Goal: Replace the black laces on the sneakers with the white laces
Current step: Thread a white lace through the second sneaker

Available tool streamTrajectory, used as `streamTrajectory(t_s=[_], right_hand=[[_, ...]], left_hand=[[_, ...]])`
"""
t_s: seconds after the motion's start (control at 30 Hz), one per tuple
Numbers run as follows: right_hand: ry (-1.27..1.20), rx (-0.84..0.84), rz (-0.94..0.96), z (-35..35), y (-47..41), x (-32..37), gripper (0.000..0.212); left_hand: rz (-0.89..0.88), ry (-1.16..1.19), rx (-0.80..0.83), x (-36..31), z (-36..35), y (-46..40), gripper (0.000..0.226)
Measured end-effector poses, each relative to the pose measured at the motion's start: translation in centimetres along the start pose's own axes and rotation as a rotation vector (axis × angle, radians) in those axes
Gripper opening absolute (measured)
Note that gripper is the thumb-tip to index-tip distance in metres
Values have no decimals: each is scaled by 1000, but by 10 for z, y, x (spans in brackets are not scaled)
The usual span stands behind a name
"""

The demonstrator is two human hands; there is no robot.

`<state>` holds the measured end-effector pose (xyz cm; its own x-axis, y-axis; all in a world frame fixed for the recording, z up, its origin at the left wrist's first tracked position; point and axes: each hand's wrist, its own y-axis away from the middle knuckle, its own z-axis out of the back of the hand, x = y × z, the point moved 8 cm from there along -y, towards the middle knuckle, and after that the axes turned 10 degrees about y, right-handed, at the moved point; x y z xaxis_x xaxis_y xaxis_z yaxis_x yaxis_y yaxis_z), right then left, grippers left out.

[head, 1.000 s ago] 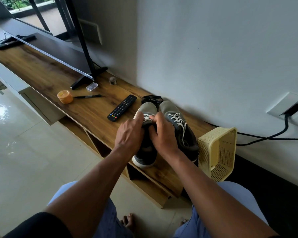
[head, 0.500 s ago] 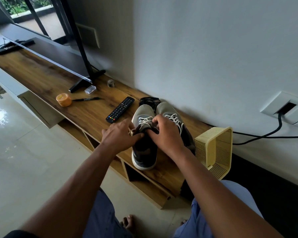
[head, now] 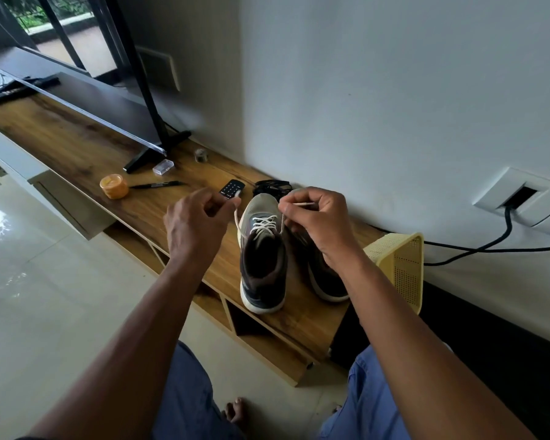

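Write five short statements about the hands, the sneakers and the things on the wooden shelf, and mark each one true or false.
1. Each hand pinches one end of the white lace. True: left hand, right hand.
2. The left sneaker is laced in black. False: its laces are white.
3. The yellow basket stands upright. False: it lies on its side.
4. A black pen lies beside the orange jar. True.
5. The loose black laces are inside the basket. False: they lie on the shelf behind the sneakers.
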<state>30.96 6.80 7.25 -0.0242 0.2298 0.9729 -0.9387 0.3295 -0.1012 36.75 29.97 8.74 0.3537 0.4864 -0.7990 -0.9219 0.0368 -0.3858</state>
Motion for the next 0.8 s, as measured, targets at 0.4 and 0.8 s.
streamTrajectory(t_s=[0.4,0.8], right_hand=[[-303,57,-73,-22,-6,-14,19],[-315,68,-116,-30,-4,-16,18]], left_hand=[[622,-176,340,64,-34,20,65],[1089,497,244,79,-75,38,13]])
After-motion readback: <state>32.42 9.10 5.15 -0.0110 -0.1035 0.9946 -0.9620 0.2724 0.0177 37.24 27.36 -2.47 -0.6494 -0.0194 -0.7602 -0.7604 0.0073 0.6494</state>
